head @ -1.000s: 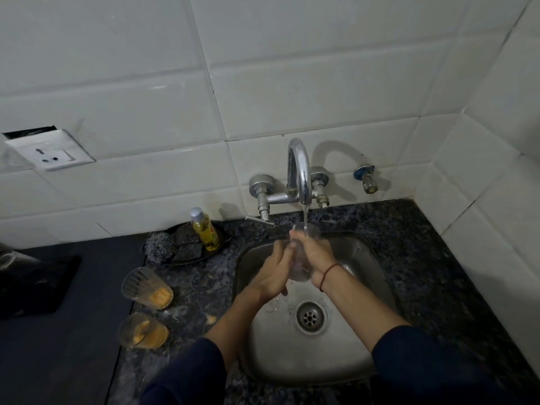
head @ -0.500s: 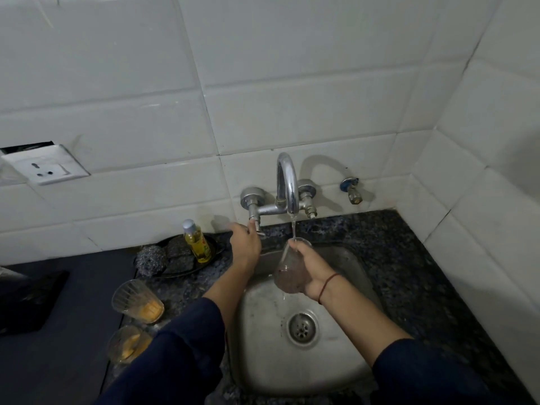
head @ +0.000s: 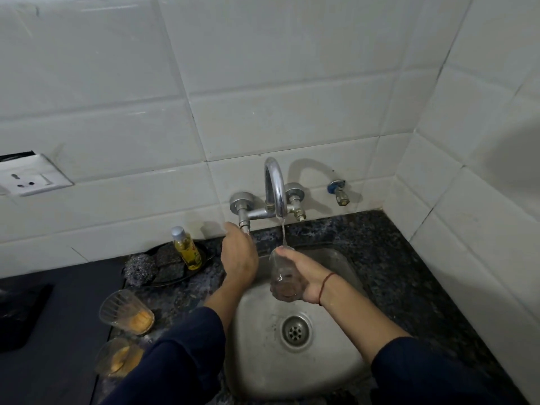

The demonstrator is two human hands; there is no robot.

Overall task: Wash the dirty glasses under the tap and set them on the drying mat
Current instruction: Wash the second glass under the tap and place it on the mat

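My right hand (head: pixel 306 277) grips a clear glass (head: pixel 282 276) over the steel sink (head: pixel 263 355), tilted with its rim toward the thin stream from the chrome tap (head: pixel 274 185). My left hand (head: pixel 238 252) reaches up to the tap's left valve handle (head: pixel 244 225), fingers closed around it. Two dirty glasses with orange residue stand on the counter left of the sink, one farther back (head: pixel 125 312) and one nearer (head: pixel 117 358).
A dark dish (head: pixel 201 268) holds a steel scourer (head: pixel 138 268), scrub pads and a small yellow soap bottle (head: pixel 187 248). A wall socket (head: pixel 27 178) is at the left. A black mat (head: pixel 20 314) lies at the far left. Tiled walls enclose the back and right.
My left hand let go of the glass and rose to the tap's left valve. My right hand kept the glass under the stream, and the camera tilted upward.
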